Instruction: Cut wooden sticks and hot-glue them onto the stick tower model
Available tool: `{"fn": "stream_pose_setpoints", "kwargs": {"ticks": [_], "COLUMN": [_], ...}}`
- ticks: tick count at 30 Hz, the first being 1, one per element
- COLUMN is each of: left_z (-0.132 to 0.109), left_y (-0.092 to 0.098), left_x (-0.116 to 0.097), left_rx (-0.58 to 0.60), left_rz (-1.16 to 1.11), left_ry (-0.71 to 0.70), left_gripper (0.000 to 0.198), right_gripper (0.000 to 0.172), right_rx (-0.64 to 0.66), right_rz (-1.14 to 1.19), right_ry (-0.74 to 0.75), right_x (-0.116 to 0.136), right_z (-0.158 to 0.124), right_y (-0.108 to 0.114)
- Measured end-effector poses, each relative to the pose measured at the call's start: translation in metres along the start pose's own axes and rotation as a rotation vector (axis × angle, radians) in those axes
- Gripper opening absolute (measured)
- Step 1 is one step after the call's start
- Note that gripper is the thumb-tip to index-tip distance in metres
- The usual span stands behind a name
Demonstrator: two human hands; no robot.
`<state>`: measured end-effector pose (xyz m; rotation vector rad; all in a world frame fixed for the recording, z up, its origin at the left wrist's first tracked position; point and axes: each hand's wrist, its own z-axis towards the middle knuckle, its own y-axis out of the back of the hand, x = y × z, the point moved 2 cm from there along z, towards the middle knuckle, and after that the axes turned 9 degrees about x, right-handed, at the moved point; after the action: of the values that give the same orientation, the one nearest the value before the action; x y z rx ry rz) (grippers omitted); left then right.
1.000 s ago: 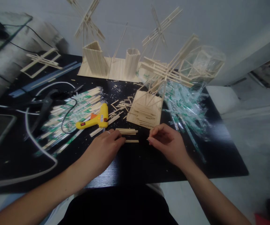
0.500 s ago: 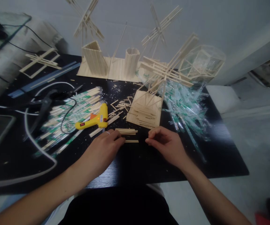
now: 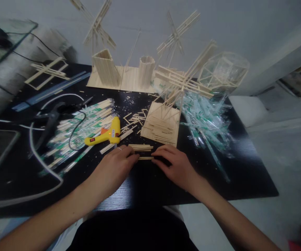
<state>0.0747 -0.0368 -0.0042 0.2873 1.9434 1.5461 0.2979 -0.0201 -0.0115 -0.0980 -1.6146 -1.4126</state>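
Low on the black table, a short wooden stick (image 3: 145, 158) lies crosswise between my two hands. My left hand (image 3: 119, 164) pinches its left end, with a ring on one finger. The thumb and fingertips of my right hand (image 3: 175, 164) close on its right end. Just beyond it lies a small pile of cut wooden sticks (image 3: 141, 147), close to the fingers of both hands. A yellow glue gun (image 3: 105, 134) rests on its side past my left hand, its nozzle near my knuckles and a small orange light showing on it.
Behind my right hand stands a windmill-like stick model (image 3: 163, 122) on a square base. Wrapped chopsticks (image 3: 82, 125) and pliers (image 3: 53, 115) lie left, with a white cable (image 3: 32, 150) looping around. Empty plastic wrappers (image 3: 205, 118) heap right. Stick towers (image 3: 105, 69) stand at the back.
My right hand has moved left and its fingertips have closed on the right end of the stick. My left hand has stayed at the left end.
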Motion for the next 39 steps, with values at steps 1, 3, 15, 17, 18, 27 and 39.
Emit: {"fn": "stream_pose_setpoints", "kwargs": {"ticks": [1, 3, 15, 17, 18, 27, 39], "left_z": [0.0, -0.001, 0.0, 0.0, 0.0, 0.001, 0.001], "left_y": [0.0, 0.0, -0.003, -0.005, -0.005, -0.008, -0.007], "left_x": [0.0, 0.002, 0.001, -0.002, -0.002, -0.002, -0.002], "left_rx": [-0.004, -0.008, -0.014, -0.015, -0.02, -0.034, -0.024], "left_rz": [0.002, 0.005, 0.039, 0.076, 0.09, 0.029, -0.035], "left_ry": [0.003, 0.015, -0.045, -0.063, -0.069, -0.088, -0.079], "left_gripper": [0.019, 0.018, 0.016, 0.017, 0.017, 0.017, 0.021], "right_gripper": [0.011, 0.01, 0.007, 0.006, 0.006, 0.008, 0.011], "right_rx": [0.006, 0.016, 0.092, 0.106, 0.109, 0.16, 0.194], "right_rz": [-0.02, -0.051, -0.114, -0.124, -0.128, -0.206, -0.294], "right_ry": [0.01, 0.013, 0.034, 0.042, 0.046, 0.097, 0.14], "right_x": [0.0, 0.0, 0.002, 0.002, 0.002, 0.004, 0.019], "right_z": [0.0, 0.001, 0.007, 0.008, 0.009, 0.018, 0.029], "right_y": [-0.002, -0.005, -0.007, -0.007, -0.007, -0.014, -0.023]}}
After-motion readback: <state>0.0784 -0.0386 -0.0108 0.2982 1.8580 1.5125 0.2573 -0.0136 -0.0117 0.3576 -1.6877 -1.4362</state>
